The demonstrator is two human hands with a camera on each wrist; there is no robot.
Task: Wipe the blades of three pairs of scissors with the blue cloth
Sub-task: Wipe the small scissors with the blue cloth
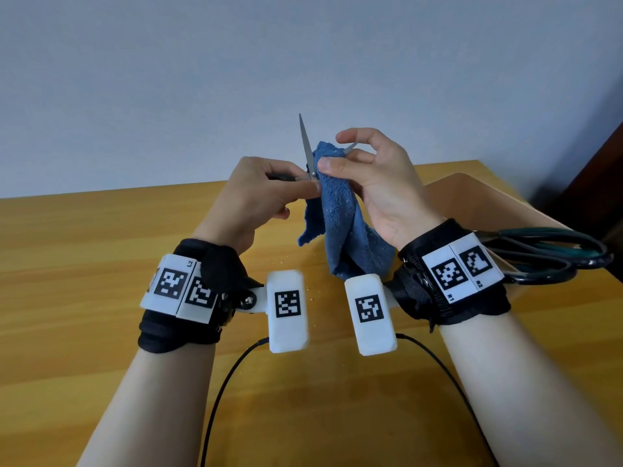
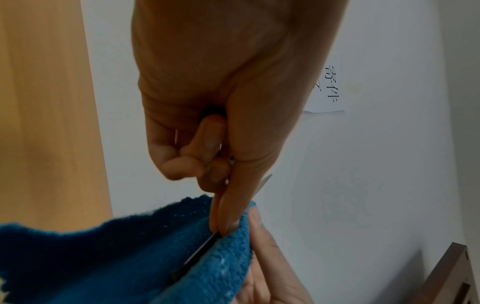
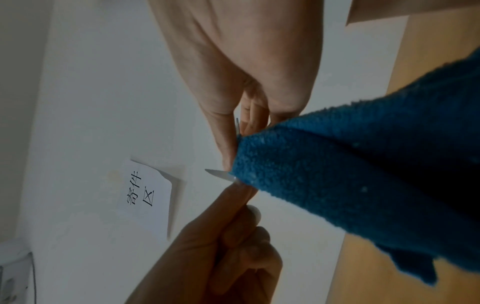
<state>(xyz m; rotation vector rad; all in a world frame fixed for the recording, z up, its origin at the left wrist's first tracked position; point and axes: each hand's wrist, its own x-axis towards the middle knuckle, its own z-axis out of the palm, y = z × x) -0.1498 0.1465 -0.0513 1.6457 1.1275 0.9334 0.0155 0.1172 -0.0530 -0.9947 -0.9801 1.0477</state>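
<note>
Two hands: both raised above the light wooden tabletop, working one small pair of steel-bladed scissors.
Left hand: fingers curled round the dark handle end, holding the scissors with the blades spread, one pointing up.
Right hand: thumb and fingers pinch the blue terry cloth round the second blade, whose tip pokes out past the cloth in the right wrist view.
Step in hand: judged to be wiping one blade of this pair; the upright blade is bare.
Next move: probably a slide of the pinched cloth along the blade toward the tip, fingers kept off the cutting edge, then the same on the other blade.
Container: a brown cardboard box at the right holds larger dark-handled scissors; how many lie there cannot be told.
Progress: unclear which pairs are done.
</note>
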